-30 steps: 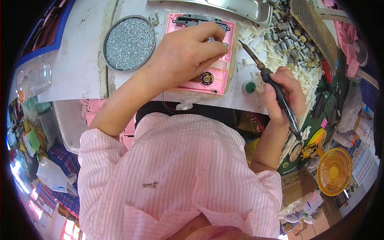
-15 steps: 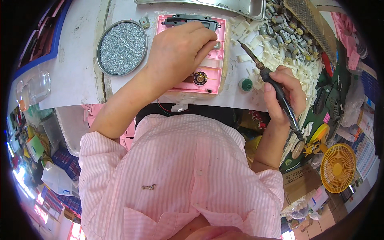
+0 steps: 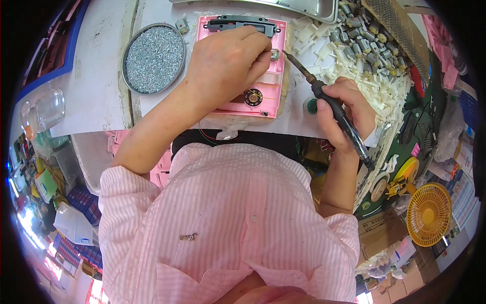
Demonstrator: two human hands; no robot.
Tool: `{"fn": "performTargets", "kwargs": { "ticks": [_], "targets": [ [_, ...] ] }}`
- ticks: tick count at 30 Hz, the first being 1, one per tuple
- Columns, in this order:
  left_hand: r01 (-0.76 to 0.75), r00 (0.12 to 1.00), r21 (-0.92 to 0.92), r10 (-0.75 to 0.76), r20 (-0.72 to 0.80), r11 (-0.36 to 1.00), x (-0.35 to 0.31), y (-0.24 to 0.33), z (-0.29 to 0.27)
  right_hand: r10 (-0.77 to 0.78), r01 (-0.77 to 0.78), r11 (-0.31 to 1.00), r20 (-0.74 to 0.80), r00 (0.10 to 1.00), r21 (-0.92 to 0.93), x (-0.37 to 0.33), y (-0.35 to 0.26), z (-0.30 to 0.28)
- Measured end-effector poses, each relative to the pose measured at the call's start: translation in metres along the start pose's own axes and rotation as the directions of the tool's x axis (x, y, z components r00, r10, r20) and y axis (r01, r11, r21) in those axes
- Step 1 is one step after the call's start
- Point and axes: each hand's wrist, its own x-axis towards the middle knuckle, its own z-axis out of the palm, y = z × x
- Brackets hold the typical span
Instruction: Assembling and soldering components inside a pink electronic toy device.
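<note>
A pink plastic housing lies on the white table, with a black plastic mechanism across its far end. My left hand is over the housing, its thumb and fingers pinched together; what they hold, if anything, is hidden. Just past those fingertips sits a small metal motor in the housing. Nearer to me, a round black part with a thin yellow wire shows inside it. My right hand grips a soldering iron by its black handle, the tip near the motor, at the housing's right edge.
A round metal dish of small screws stands left of the housing, beside a loose motor. On the right are heaped white plastic pieces and several motors. A small green pot sits by my right hand; a metal tray lies behind.
My right hand has moved left and slightly forward, bringing the soldering iron's tip to the housing's right edge near the motor. My left hand has barely shifted.
</note>
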Motion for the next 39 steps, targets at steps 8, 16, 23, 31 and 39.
{"fn": "performTargets", "kwargs": {
  "ticks": [8, 16, 23, 31, 39],
  "targets": [
    [-0.019, 0.999, 0.011, 0.020, -0.031, 1.000, 0.0002, 0.0003, 0.0017, 0.032, -0.032, 0.999, 0.016, 0.999, -0.005, 0.0008, -0.0019, 0.0028],
    [-0.030, 0.998, 0.038, 0.032, -0.051, 0.999, -0.0001, 0.0005, 0.0025, 0.029, -0.029, 1.000, 0.016, 0.999, -0.012, 0.0000, -0.0009, 0.0056],
    [-0.051, 0.997, 0.025, 0.053, -0.053, 0.998, -0.0001, -0.0020, 0.0029, 0.040, -0.040, 0.999, -0.007, 0.999, -0.005, -0.0037, -0.0019, 0.0007],
    [-0.043, 0.997, 0.025, 0.045, -0.057, 0.999, 0.0000, -0.0007, 0.0026, 0.030, -0.030, 1.000, 0.015, 0.999, -0.007, -0.0028, -0.0003, 0.0033],
    [-0.029, 0.998, 0.032, 0.031, -0.046, 0.999, -0.0004, -0.0001, 0.0031, 0.044, -0.044, 0.999, 0.010, 0.999, -0.011, -0.0017, -0.0011, 0.0023]
  ]
}}
